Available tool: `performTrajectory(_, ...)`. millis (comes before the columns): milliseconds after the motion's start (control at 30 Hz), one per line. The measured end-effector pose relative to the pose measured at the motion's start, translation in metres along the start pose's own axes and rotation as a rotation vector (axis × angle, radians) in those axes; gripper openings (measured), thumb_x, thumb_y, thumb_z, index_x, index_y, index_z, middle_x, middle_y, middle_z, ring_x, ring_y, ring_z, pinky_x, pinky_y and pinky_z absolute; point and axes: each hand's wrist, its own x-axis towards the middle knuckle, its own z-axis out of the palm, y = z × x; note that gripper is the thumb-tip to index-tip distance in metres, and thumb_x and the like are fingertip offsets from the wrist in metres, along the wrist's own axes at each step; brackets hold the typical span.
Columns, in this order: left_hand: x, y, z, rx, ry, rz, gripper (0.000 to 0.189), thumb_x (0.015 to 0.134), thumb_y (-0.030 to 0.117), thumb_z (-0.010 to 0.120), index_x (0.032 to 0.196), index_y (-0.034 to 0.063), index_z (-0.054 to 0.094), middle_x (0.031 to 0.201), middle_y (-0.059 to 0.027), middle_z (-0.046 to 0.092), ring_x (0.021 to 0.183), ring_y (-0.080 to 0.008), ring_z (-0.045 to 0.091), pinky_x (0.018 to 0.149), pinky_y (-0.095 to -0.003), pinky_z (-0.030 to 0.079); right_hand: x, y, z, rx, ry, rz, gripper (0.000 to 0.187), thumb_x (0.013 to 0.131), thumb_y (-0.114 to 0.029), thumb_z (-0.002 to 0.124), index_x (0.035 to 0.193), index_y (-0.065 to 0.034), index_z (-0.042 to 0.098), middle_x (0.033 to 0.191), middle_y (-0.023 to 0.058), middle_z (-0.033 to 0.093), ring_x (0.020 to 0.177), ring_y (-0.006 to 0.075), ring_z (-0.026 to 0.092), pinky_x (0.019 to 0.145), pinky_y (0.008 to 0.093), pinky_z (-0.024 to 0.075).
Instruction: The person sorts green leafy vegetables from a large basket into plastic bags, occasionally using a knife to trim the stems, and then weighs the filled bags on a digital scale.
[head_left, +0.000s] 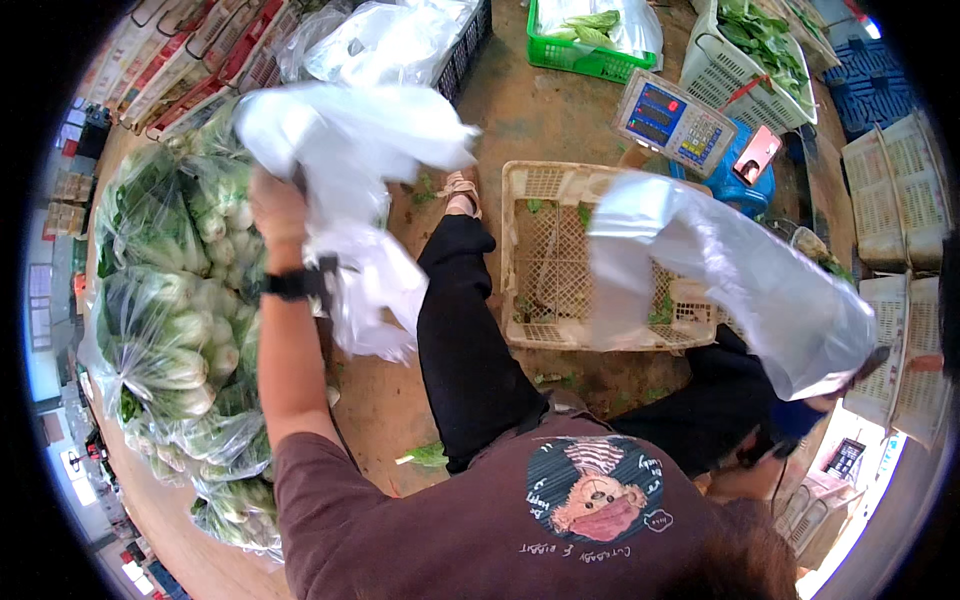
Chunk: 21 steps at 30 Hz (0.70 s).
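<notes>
Several clear plastic bags hang in a blurred bunch from my left hand, which is closed on them just right of the bagged leafy greens. At the right, a translucent plastic bag is spread through the air, partly over an empty-looking beige plastic crate with some loose leaves in it. My right hand is at the lower end of that bag, mostly hidden by it and blurred, so its fingers cannot be made out.
A digital price scale stands behind the crate, beside a blue stool with a pink phone. Farther back are a green crate, a white crate of greens and a dark crate with plastic bags. Stacked crates stand at the right.
</notes>
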Motion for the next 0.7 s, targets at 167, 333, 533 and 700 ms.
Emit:
performTrajectory(167, 0.133, 0.07, -0.031, 0.031, 0.422, 0.142, 0.039, 0.076, 0.03, 0.061, 0.107, 0.0074, 0.055, 0.092, -0.0116, 0.063, 0.087, -0.0309, 0.059, 0.079, -0.0375, 0.046, -0.038, -0.045, -0.032, -0.218, 0.587, -0.152, 0.066, 0.088, -0.052, 0.04, 0.133, -0.0035, 0.034, 0.134, 0.0167, 0.039, 0.123, 0.0329, 0.037, 0.105, 0.0529, 0.0233)
performTrajectory(333, 0.146, 0.095, 0.094, 0.58, 0.073, 0.471, 0.077, 0.071, 0.052, 0.062, 0.127, 0.0048, 0.04, 0.127, -0.0149, 0.045, 0.116, -0.0285, 0.042, 0.096, -0.0377, 0.036, -0.093, -0.057, -0.073, -0.025, 0.335, 0.049, 0.06, 0.086, -0.035, 0.056, 0.132, -0.0025, 0.034, 0.132, 0.019, 0.04, 0.12, 0.0337, 0.04, 0.103, 0.0505, 0.0293)
performTrajectory(533, 0.085, 0.063, 0.165, -0.3, -0.364, -0.105, 0.1, 0.062, 0.052, 0.072, 0.132, -0.0048, 0.029, 0.135, -0.0259, 0.032, 0.127, -0.0367, 0.029, 0.106, -0.0388, 0.025, -0.099, -0.019, -0.062, -0.317, 0.228, 0.048, 0.052, 0.087, -0.026, 0.052, 0.13, 0.0004, 0.037, 0.129, 0.0174, 0.044, 0.113, 0.0274, 0.046, 0.094, 0.0413, 0.0387)
performTrajectory(700, -0.009, 0.155, 0.073, -1.076, -0.503, 0.008, 0.083, 0.072, 0.028, 0.071, 0.137, 0.0019, 0.026, 0.136, -0.0223, 0.035, 0.127, -0.0267, 0.034, 0.101, -0.0358, 0.031, -0.092, 0.011, -0.013, -0.636, 0.606, 0.454, 0.044, 0.082, -0.007, 0.056, 0.124, -0.0036, 0.043, 0.102, 0.0123, 0.057, 0.085, 0.0221, 0.059, 0.074, 0.0306, 0.0512)
